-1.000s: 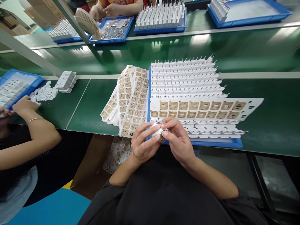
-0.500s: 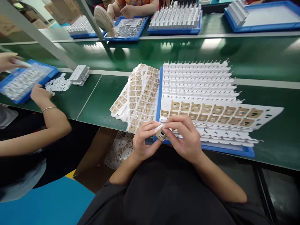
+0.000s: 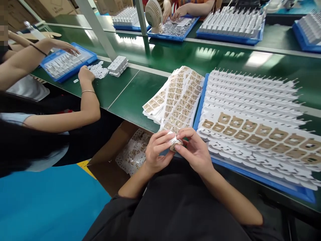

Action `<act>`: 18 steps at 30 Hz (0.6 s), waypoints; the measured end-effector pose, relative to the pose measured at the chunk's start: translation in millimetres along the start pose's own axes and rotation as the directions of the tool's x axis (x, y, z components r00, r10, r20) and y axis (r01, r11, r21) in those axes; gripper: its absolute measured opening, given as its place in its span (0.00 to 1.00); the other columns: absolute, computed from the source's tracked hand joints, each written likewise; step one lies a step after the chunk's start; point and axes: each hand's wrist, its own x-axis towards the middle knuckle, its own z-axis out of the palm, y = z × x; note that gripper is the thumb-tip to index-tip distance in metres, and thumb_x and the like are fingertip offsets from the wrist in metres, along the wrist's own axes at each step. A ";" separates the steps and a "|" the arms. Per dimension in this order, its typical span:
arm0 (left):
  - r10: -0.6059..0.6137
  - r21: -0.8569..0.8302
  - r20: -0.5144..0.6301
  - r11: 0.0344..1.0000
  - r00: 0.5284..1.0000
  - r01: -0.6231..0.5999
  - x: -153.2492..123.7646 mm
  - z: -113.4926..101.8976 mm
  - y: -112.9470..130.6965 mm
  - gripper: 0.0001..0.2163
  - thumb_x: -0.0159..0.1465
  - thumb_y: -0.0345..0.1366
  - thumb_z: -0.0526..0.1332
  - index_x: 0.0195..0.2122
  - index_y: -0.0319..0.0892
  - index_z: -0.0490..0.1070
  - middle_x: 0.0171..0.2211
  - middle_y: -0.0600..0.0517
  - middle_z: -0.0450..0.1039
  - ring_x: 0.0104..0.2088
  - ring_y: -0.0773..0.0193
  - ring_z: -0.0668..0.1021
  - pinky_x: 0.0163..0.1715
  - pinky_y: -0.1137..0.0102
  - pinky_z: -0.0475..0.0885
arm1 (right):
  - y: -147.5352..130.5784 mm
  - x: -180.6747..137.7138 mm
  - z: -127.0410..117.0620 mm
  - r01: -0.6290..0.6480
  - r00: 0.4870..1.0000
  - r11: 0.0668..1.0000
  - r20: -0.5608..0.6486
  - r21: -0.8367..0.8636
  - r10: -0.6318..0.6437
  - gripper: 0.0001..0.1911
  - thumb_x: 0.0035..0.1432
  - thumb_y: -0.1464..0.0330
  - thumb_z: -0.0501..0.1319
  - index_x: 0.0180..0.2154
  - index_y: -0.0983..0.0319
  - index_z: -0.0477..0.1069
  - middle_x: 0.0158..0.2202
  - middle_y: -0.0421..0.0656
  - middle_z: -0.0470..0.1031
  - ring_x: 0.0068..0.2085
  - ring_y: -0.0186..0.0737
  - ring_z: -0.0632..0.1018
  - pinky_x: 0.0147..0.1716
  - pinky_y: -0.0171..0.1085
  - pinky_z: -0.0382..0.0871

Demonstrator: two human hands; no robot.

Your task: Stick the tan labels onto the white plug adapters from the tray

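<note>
My left hand [image 3: 158,149] is closed around a small white plastic part [image 3: 173,136], held just off the table's front edge. A tan adhesive sticker [image 3: 176,144] lies on the part's near face, mostly covered by fingers. My right hand [image 3: 197,150] pinches the same part from the other side, its thumb pressed on the sticker. To the right, a blue tray [image 3: 298,192] bears rows of white plastic parts [image 3: 250,85] with thin pins. A sheet of tan stickers [image 3: 253,134] lies across those rows. Left of the tray is a fanned pile of sticker sheets [image 3: 175,97].
Below the table edge stands a cardboard box [image 3: 110,155] with used sheets [image 3: 132,154] inside. At left, a co-worker's arm [image 3: 87,97] rests by white pieces [image 3: 99,70] and a stack of white blocks [image 3: 118,65]. Across the table are a fan [image 3: 154,15] and more blue trays [image 3: 230,38].
The view has turned left, so the table's things appear farther right. My right thumb has moved onto the sticker, covering more of it. Both hands still hold the part.
</note>
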 end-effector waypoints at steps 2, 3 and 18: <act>0.039 0.047 -0.021 0.998 0.999 -0.038 -1.0 -2.2 -0.2 0.18 0.61 0.28 0.69 0.49 0.47 0.66 0.48 0.48 0.80 0.54 0.57 0.79 0.48 0.57 0.81 | 2.6 -0.2 4.3 -0.024 1.000 0.999 0.010 0.047 0.024 0.06 0.62 0.64 0.66 0.41 0.54 0.72 0.42 0.44 0.70 0.43 0.42 0.73 0.37 0.39 0.73; 0.054 0.070 -0.026 0.996 0.998 -0.052 -1.3 -2.8 -0.1 0.17 0.61 0.28 0.69 0.48 0.47 0.66 0.48 0.49 0.80 0.53 0.58 0.79 0.47 0.58 0.81 | 3.9 -0.6 5.6 -0.025 1.000 0.998 0.012 0.063 0.025 0.06 0.62 0.63 0.66 0.41 0.54 0.72 0.42 0.44 0.70 0.43 0.42 0.73 0.37 0.39 0.73; 0.201 0.151 0.020 0.968 0.979 -0.202 2.3 1.8 12.2 0.12 0.62 0.27 0.69 0.42 0.42 0.69 0.45 0.47 0.81 0.54 0.54 0.80 0.46 0.58 0.83 | 11.5 -15.5 4.6 0.243 0.966 0.966 -0.117 0.088 -0.232 0.08 0.62 0.72 0.64 0.43 0.55 0.73 0.41 0.43 0.72 0.43 0.40 0.76 0.38 0.38 0.74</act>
